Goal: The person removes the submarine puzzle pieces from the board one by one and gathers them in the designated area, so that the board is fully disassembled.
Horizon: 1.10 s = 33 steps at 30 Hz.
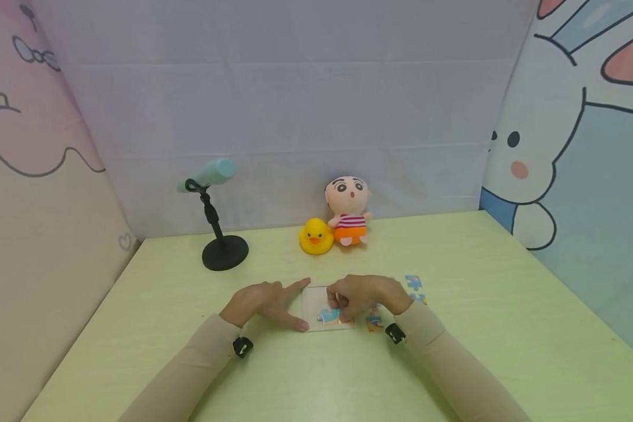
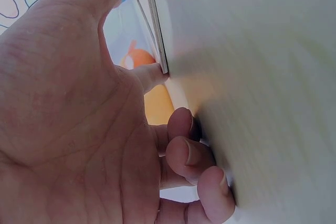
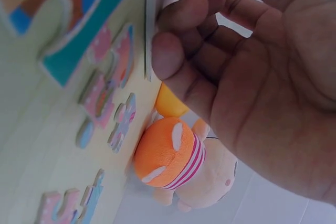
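At a pale green tabletop (image 1: 453, 351), a person's left hand (image 1: 261, 302) braces the puzzle tray's (image 1: 312, 299) left edge with forefinger and thumb spread, while the right hand (image 1: 366, 296), curled directly over the tray (nearer the loose pieces (image 1: 414, 282) on its right), pinches a puzzle piece (image 1: 331, 315).

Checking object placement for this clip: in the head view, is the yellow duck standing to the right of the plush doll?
No, the yellow duck sits on the doll's left side, touching the plush doll near the back wall.
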{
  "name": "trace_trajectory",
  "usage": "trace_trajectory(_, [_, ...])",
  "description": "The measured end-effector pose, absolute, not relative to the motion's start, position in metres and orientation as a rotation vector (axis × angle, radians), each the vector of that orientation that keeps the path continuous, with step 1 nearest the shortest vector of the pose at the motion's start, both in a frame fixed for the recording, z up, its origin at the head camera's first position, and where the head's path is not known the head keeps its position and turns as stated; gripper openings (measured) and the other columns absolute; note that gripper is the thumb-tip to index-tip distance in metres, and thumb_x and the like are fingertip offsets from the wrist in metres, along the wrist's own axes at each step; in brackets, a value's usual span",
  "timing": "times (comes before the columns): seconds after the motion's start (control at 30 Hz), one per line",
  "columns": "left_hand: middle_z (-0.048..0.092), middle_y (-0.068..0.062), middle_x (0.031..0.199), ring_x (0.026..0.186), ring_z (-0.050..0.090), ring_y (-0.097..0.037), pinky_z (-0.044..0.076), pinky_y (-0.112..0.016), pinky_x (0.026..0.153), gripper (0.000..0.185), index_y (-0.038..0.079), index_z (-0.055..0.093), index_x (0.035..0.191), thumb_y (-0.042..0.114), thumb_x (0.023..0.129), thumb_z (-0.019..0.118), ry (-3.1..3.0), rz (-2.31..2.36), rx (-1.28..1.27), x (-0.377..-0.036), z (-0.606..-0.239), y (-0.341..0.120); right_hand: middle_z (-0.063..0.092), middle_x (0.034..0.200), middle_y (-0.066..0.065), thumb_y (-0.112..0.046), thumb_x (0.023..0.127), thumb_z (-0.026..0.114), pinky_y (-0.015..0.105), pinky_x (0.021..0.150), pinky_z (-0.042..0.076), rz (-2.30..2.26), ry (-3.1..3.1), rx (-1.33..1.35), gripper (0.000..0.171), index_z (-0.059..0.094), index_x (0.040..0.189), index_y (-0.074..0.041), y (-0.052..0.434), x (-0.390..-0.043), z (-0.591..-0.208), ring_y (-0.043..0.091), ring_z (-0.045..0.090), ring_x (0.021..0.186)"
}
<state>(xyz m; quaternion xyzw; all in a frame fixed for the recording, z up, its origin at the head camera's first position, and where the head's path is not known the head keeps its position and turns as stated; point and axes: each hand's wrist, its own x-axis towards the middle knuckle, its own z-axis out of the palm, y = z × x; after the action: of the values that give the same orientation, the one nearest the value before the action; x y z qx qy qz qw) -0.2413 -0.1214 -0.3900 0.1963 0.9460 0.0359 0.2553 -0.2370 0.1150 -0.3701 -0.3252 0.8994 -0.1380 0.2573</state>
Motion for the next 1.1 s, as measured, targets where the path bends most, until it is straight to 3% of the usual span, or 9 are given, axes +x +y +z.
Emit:
trace_trajectory(0.27, [0.057,-0.016,0.129,0.109,0.057,-0.031,0.049,-0.056,0.086,0.106,0.043,0.018,0.159,0.080,0.073,0.066,2.576,0.090,0.533,-0.241,-0.390,-0.124,0.052,0.074,-0.005,-0.010,0.091,0.074,0.026,0.062,0.042,-0.354,2.406,-0.839,0.021,0.058,0.100,-0.021,0.110,-0.235,-0.372,0.010,0.050,0.068])
trace_trajectory(0.5, [0.056,-0.016,0.127,0.107,0.057,-0.031,0.049,-0.057,0.085,0.106,0.043,0.018,0.159,0.079,0.073,0.067,2.574,0.103,0.521,-0.239,-0.389,-0.126,0.053,0.068,-0.007,-0.004,0.089,0.072,0.025,0.060,0.039,-0.393,2.404,-0.884,0.023,0.056,0.095,-0.019,0.107,-0.233,-0.372,0.009,0.048,0.062])
trace_trajectory(0.73, [0.056,-0.017,0.128,0.108,0.058,-0.032,0.048,-0.057,0.086,0.105,0.041,0.017,0.159,0.079,0.074,0.066,2.580,0.100,0.538,-0.238,-0.388,-0.127,0.056,0.077,-0.009,-0.014,0.098,0.066,0.026,0.069,0.043,-0.387,2.412,-0.935,0.014,0.056,0.089,-0.019,0.109,-0.235,-0.365,0.008,0.052,0.070])
trace_trajectory(1.1, [0.056,-0.018,0.132,0.111,0.057,-0.033,0.047,-0.055,0.092,0.104,0.040,0.018,0.160,0.077,0.076,0.066,2.580,0.084,0.552,-0.239,-0.390,-0.121,0.054,0.076,-0.008,-0.014,0.098,0.066,0.025,0.067,0.043,-0.433,2.402,-0.957,0.017,0.056,0.085,-0.017,0.141,-0.236,-0.353,0.008,0.051,0.066])
